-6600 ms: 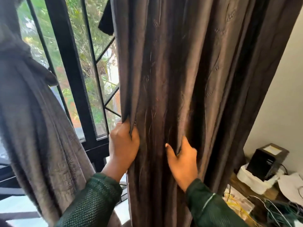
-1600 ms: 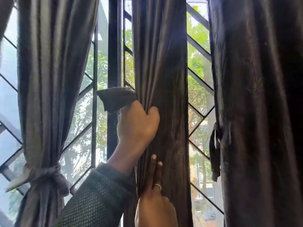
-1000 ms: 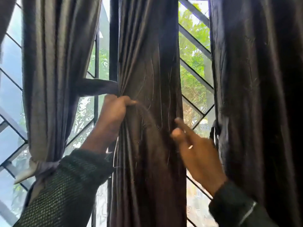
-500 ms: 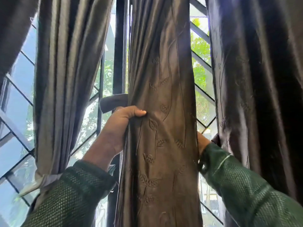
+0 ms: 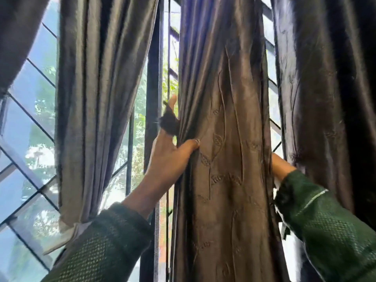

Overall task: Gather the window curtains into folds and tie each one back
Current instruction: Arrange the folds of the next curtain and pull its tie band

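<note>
Gathering the middle curtain (image 5: 223, 159) between both hands.
Left hand (image 5: 168, 157) raised, thumb pinching folds; right hand (image 5: 279, 166) hidden behind, grip unclear.

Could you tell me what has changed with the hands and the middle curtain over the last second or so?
The right hand went behind the middle curtain. The left hand keeps pinching its edge, tie strap still there. The left curtain stays tied.
</note>
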The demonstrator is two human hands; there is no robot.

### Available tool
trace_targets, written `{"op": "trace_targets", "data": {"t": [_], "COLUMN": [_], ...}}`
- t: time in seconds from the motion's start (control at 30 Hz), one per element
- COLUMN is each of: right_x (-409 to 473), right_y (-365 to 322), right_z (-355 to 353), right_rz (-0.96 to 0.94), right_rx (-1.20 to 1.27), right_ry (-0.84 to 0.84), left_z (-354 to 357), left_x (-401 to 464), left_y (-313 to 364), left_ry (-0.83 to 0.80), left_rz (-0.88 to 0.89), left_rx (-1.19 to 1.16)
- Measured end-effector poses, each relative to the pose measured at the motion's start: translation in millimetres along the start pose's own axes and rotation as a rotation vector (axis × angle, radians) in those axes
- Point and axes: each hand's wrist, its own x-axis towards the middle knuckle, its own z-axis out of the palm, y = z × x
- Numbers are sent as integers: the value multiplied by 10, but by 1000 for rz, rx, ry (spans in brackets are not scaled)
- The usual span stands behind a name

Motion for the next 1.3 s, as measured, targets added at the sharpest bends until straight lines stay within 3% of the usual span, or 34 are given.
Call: {"op": "trace_targets", "data": {"t": [0.1, 0.2, 0.27, 0.33, 0.43, 0.47, 0.5, 0.53, 0.63, 0.7, 0.87, 1.03, 1.2, 1.3], "right_x": [11, 12, -24, -94, -171, -126, -111, -106, -127, -140, -115, -38, -92, -99], "right_y": [-64, -109, -134, -186, -167, -159, -218, -251, -346, -382, -531, -566, -574, -513], "right_z": [45, 46, 98, 204, 271, 226, 230, 210, 158, 84, 171, 345, 520, 613], "right_rz": [-199, -263, -267, -332, -340, -365, -234, -225, -296, -318, -435, -505, -553, -606], "right_rx": [-168, -772, -956, -865, -493, -578, -487, -516, -669, -641, -478, -557, -829, -781], "right_ry": [127, 229, 273, 237, 146, 102, 105, 82, 70, 124, 264, 305, 391, 436], "left_z": [64, 182, 256, 326, 351, 319, 276, 227, 81, 11, -75, -151, -171, -150], "left_x": [46, 39, 20, 22, 106, 143, 178, 203, 230, 263, 326, 444, 480, 438], "left_y": [-42, 57, 127, 211, 311, 325, 322, 301, 190, 123, 40, 2, 23, -9], "left_ry": [-64, -144, -202, -287, -433, -446, -440, -426, -419, -416, -450, -525, -473, -390], "left_rz": [322, 539, 683, 833, 935, 918, 898, 880, 844, 855, 1034, 1328, 1357, 1383], "left_rx": [350, 662, 740, 764, 708, 714, 740, 780, 930, 1015, 1165, 1288, 1429, 1556]}}
